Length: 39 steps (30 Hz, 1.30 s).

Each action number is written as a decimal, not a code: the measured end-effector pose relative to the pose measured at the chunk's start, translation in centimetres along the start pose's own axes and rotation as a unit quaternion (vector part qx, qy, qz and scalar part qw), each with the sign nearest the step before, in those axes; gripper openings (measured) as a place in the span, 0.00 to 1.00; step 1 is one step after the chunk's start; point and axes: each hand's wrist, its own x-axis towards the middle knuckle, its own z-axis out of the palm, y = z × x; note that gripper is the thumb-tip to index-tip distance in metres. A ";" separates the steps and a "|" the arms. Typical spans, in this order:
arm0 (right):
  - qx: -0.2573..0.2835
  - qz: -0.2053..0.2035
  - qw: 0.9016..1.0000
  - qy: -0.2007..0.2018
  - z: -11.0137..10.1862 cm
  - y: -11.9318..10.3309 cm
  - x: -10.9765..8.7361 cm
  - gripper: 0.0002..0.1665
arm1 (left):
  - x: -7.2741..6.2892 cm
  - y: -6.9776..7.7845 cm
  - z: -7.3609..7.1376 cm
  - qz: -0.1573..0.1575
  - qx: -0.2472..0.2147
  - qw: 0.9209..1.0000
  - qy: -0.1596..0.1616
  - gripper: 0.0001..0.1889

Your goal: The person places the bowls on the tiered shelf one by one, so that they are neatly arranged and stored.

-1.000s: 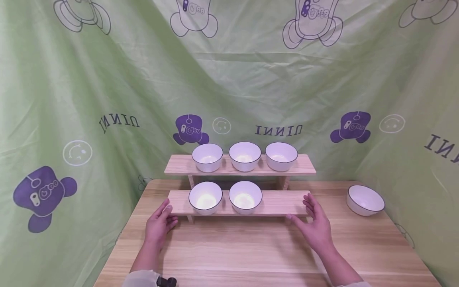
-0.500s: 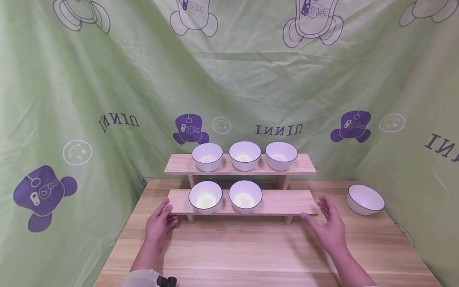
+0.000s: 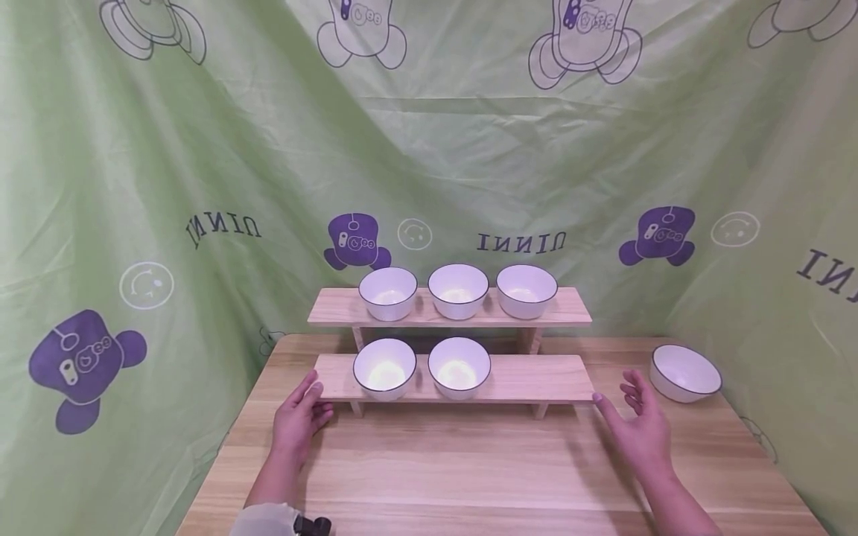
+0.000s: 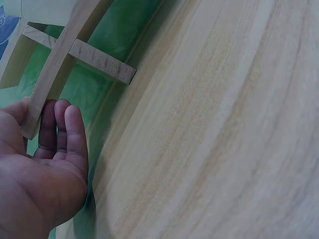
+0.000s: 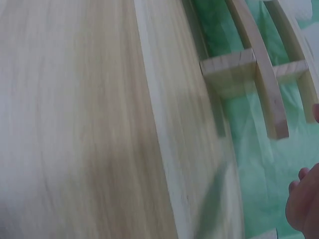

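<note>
A two-tier wooden display stand (image 3: pixel 529 376) holds white, dark-rimmed bowls. Three sit along the upper board; a left bowl (image 3: pixel 384 370) and a right bowl (image 3: pixel 459 368) stand on the lower one. My left hand (image 3: pixel 295 420) grips the lower board's left end, thumb and fingers on opposite sides of it, as the left wrist view (image 4: pixel 45 169) also shows. Beyond the lower board's right end is my right hand (image 3: pixel 640 428), fingers spread and holding nothing. A single bowl (image 3: pixel 684 374) lies tilted on the table just past it. Only part of that hand (image 5: pixel 304 204) shows in the right wrist view.
The wooden table (image 3: pixel 436 469) spreads in front of the stand. A green printed curtain (image 3: pixel 442 164) hangs behind and along both sides. Thin cord loops lie by the table's far left and right edges.
My right hand has left the lower board's right end and moved right, towards the single bowl. My left hand, the stand and the bowls stay in place.
</note>
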 end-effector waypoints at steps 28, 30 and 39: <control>0.003 0.133 0.990 0.042 -3.4 3.8 1.8 0.59 | 0.1 -0.1 0.1 -0.003 0.008 1.000 0.003 0.34; -0.003 0.141 0.989 0.042 -3.6 4.1 1.9 0.60 | 0.0 -0.1 0.1 -0.003 0.007 1.000 0.002 0.34; -0.020 0.157 0.985 0.065 -4.4 5.2 2.7 0.61 | 0.0 0.0 0.1 -0.004 0.007 1.000 0.006 0.33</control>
